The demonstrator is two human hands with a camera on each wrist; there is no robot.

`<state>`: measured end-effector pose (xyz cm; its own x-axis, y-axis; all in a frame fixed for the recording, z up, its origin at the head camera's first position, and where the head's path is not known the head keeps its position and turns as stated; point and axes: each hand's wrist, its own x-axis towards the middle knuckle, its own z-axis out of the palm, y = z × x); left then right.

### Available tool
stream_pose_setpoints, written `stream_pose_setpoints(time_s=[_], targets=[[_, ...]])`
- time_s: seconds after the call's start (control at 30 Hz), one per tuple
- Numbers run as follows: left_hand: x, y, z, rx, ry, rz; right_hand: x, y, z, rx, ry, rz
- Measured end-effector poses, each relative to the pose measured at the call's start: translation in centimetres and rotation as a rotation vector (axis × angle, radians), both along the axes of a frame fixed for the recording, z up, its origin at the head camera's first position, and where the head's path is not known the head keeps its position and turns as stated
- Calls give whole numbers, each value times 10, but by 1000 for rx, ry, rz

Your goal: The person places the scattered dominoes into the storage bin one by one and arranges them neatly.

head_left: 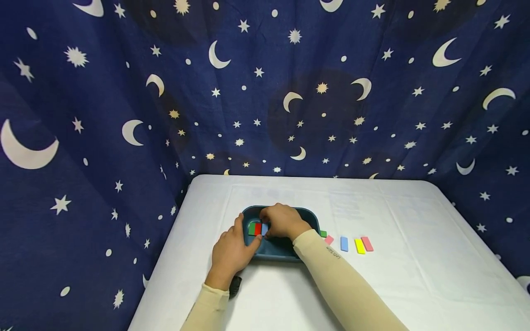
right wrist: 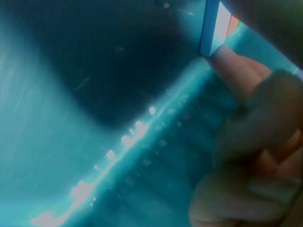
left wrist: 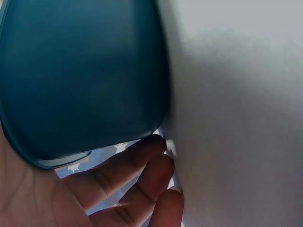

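A dark teal plastic tub (head_left: 275,258) stands on the white table. My left hand (head_left: 232,250) holds it at the left end, thumb over the rim and fingers along the outside; in the left wrist view the curled fingers (left wrist: 137,175) lie by the tub wall. My right hand (head_left: 283,220) reaches inside and pinches a blue block (head_left: 265,229), whose edge (right wrist: 209,30) shows at the fingertips in the right wrist view. Left of that block, a red block (head_left: 258,229) and a green block (head_left: 251,229) stand side by side in the tub.
Right of the tub lie a green block (head_left: 323,234), a pink block (head_left: 329,240), a blue block (head_left: 344,244), a yellow block (head_left: 360,246) and another pink block (head_left: 367,244). A dark blue curtain (head_left: 265,105) with moons and stars hangs behind and beside the table (head_left: 414,276).
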<state>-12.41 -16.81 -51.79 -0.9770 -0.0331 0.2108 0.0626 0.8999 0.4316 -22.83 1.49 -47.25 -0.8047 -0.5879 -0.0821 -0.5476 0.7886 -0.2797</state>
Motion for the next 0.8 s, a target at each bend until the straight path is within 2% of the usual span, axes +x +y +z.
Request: stream_pose_setpoints(time_s=[0.8], targets=[[1, 0, 2, 5, 9, -6, 1, -2, -2, 0, -2, -19]])
